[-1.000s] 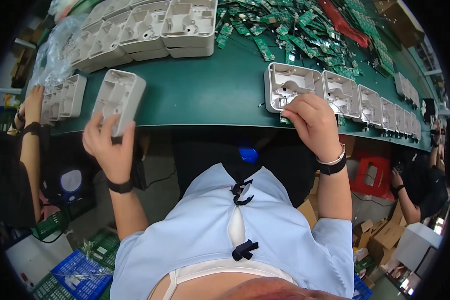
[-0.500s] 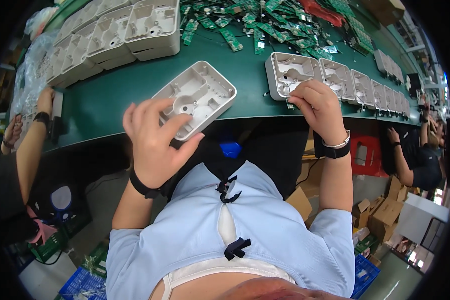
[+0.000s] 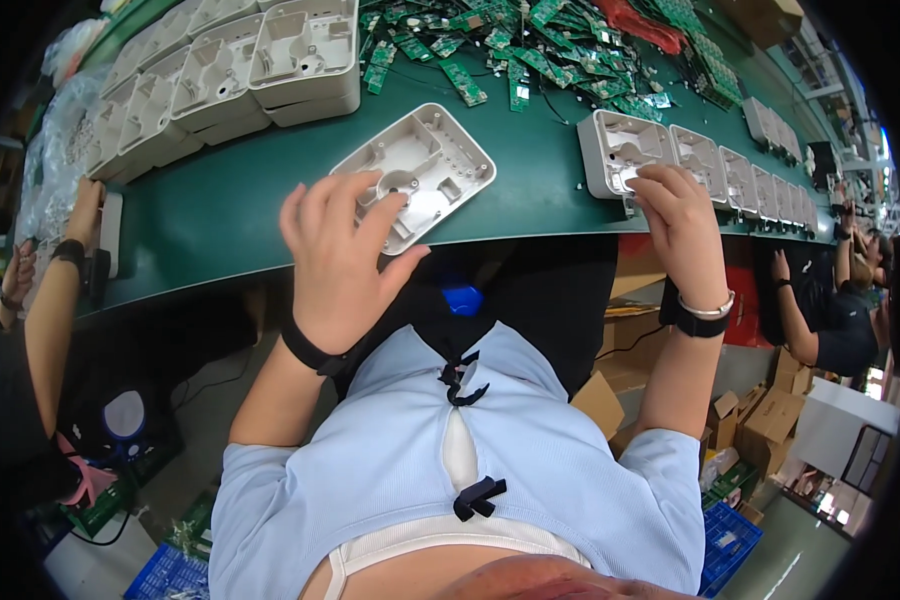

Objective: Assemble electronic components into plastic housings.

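A shallow white plastic housing point(image 3: 440, 150) with round and square inner compartments lies slanted near the table's front edge. My left hand point(image 3: 340, 255) reaches over its near left side, fingers spread inside the rim and thumb outside the near end. To the right, a row of similar housings runs along the table edge. My right hand point(image 3: 682, 225) has its fingers bent together at the front right corner of the row's leftmost housing point(image 3: 595, 165). Its fingertips partly cover that corner. Small metal parts show along the row's front side.
Stacked white housings point(image 3: 305, 75) stand at the back left. Loose green circuit boards point(image 3: 515, 65) are heaped at the back middle, beside a red bag point(image 3: 645, 25). A co-worker's arm point(image 3: 55, 310) is at the left; another person point(image 3: 845, 320) is at the far right. Cardboard boxes point(image 3: 770, 425) sit below.
The single housing and my left hand have moved right and slightly away from me. My right hand has shifted right, and the row of housings has slid right with it.
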